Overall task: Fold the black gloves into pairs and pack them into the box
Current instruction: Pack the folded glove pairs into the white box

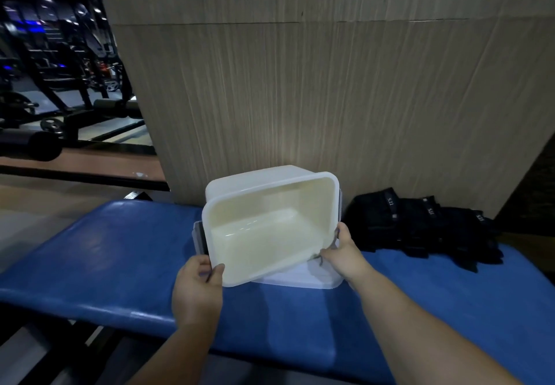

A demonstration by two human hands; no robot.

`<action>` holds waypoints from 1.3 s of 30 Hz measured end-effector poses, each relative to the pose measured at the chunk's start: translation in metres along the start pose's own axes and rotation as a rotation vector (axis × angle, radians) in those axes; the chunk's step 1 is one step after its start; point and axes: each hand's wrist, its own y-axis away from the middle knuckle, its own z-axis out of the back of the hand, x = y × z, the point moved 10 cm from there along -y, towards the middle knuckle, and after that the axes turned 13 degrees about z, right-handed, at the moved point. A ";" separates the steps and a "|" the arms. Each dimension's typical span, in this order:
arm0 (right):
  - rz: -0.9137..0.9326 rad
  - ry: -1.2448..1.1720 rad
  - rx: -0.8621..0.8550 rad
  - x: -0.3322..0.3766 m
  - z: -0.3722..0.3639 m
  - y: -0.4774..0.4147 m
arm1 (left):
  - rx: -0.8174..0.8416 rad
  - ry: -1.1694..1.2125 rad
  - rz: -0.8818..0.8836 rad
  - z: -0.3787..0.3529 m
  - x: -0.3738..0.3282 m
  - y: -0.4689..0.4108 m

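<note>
A white plastic box [270, 195] with grey side clips is tilted so its empty inside faces me, held just above the blue padded bench [105, 258]. My left hand [196, 285] grips its near left corner. My right hand [342, 249] holds the near right rim by the clip. Under the box lies its white lid [303, 278], flat on the bench. A pile of black gloves [420, 228] with small white lettering on the cuffs lies on the bench to the right of the box, untouched.
A wood-grain panel wall [330, 84] rises directly behind the bench. Dark gym machines and weight plates [54, 84] stand at the far left. The bench's front edge runs close below my forearms, with floor beneath.
</note>
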 end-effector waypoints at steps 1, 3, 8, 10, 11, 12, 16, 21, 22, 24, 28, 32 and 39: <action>0.006 0.002 0.008 0.003 -0.006 -0.002 | -0.011 0.003 0.001 0.004 0.000 -0.003; 0.013 -0.003 0.025 0.008 -0.018 -0.006 | -0.038 0.005 0.000 0.012 0.001 -0.009; 0.042 -0.020 0.054 0.017 -0.045 -0.016 | -0.087 0.021 0.015 0.031 0.007 -0.023; 0.051 -0.017 0.053 0.019 -0.051 -0.019 | -0.104 0.022 0.017 0.035 0.009 -0.026; 0.053 -0.010 0.050 0.020 -0.053 -0.020 | -0.110 0.023 0.017 0.036 0.010 -0.027; 0.055 -0.001 0.043 0.020 -0.055 -0.021 | -0.115 0.024 0.015 0.037 0.011 -0.028; 0.062 0.037 -0.013 0.016 -0.051 -0.022 | -0.124 0.042 0.008 0.036 0.012 -0.025; 0.047 0.027 -0.099 0.009 -0.040 -0.020 | -0.087 0.041 0.022 0.025 0.017 -0.023; 0.054 0.025 -0.115 0.010 -0.038 -0.019 | -0.083 0.046 0.023 0.024 0.019 -0.023; 0.071 0.020 -0.140 0.013 -0.036 -0.018 | -0.084 0.052 0.029 0.021 0.024 -0.025; 0.080 0.009 -0.174 0.015 -0.034 -0.016 | -0.103 0.082 0.081 0.020 0.035 -0.025; 0.061 -0.003 -0.183 0.011 -0.035 -0.014 | -0.073 0.092 0.187 0.013 0.045 -0.026; -0.004 0.041 -0.196 0.006 -0.027 -0.011 | -0.021 0.119 0.357 0.002 0.066 -0.034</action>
